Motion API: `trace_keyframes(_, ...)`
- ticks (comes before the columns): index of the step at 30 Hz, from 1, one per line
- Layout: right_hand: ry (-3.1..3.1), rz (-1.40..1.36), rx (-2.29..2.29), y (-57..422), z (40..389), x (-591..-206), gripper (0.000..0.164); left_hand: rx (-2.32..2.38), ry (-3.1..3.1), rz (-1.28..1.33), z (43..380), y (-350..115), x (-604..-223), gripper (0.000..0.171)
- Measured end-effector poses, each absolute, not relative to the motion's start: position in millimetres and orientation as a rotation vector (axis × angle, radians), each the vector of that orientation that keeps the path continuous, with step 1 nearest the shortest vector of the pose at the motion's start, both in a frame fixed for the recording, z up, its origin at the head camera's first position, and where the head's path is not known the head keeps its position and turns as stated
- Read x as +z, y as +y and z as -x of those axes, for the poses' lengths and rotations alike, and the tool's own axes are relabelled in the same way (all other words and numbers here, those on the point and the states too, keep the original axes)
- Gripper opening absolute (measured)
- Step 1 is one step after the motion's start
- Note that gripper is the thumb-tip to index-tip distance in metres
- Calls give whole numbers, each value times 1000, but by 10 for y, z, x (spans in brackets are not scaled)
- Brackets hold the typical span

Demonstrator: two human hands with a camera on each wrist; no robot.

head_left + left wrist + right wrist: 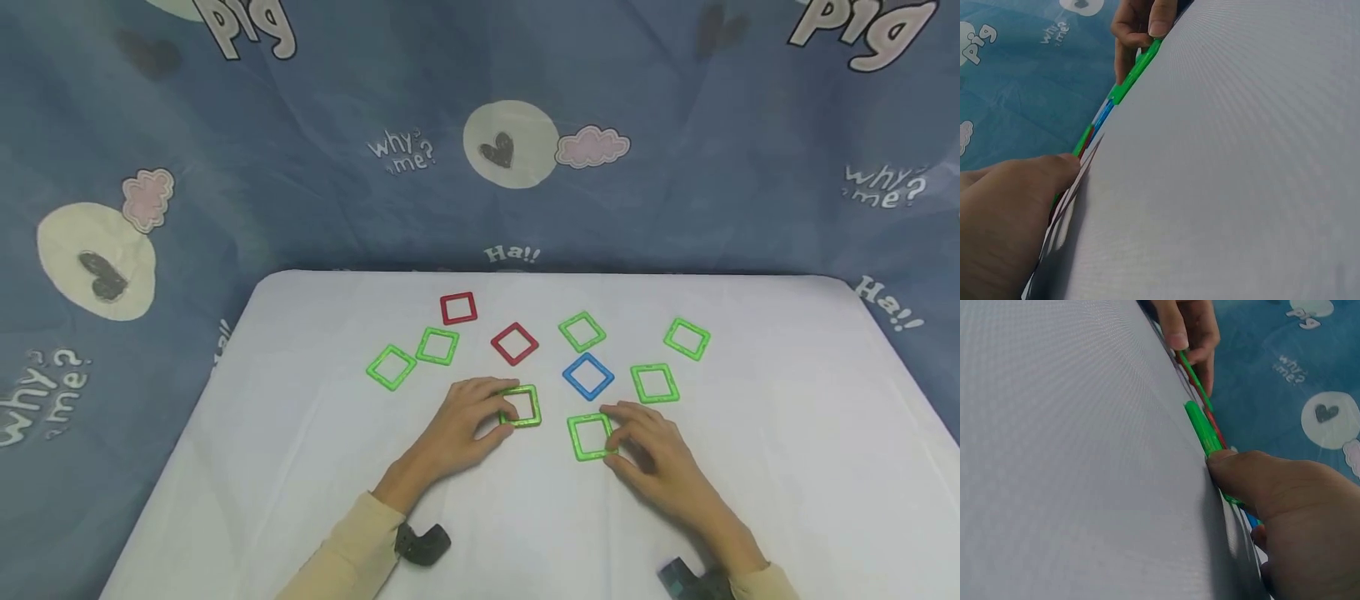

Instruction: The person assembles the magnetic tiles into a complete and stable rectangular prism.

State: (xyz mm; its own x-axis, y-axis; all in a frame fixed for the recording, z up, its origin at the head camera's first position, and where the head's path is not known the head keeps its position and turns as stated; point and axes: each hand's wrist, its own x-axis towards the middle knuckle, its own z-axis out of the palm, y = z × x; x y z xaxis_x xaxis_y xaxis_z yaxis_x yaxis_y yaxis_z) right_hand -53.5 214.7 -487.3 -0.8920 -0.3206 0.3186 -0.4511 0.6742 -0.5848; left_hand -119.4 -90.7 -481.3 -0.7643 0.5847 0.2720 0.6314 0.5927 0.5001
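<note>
My left hand (468,421) pinches a green square frame (536,406) by its left side, fingers on the far edge and thumb near the front. A red edge shows under that frame in the right wrist view, so a red piece appears to lie beneath it. To the right, my right hand (660,458) grips another green square frame (575,439) at its right side between thumb and fingers. The two held frames are apart. Just beyond the right one lies a blue square frame (576,364), and a red square frame (503,332) lies beyond the left hand.
Farther back on the white table (300,417) is a second red frame (443,311). Two green frames, one here (379,357), lie at left; several more, including one green frame (649,366), are at right. A blue patterned cloth (337,200) hangs behind.
</note>
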Motion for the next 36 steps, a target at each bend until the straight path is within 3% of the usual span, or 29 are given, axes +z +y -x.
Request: trace_keyframes(36, -2634, -601, 1061, 2123, 591, -4873, 25, -872, -2714, 1207, 1157, -890, -4803, 9)
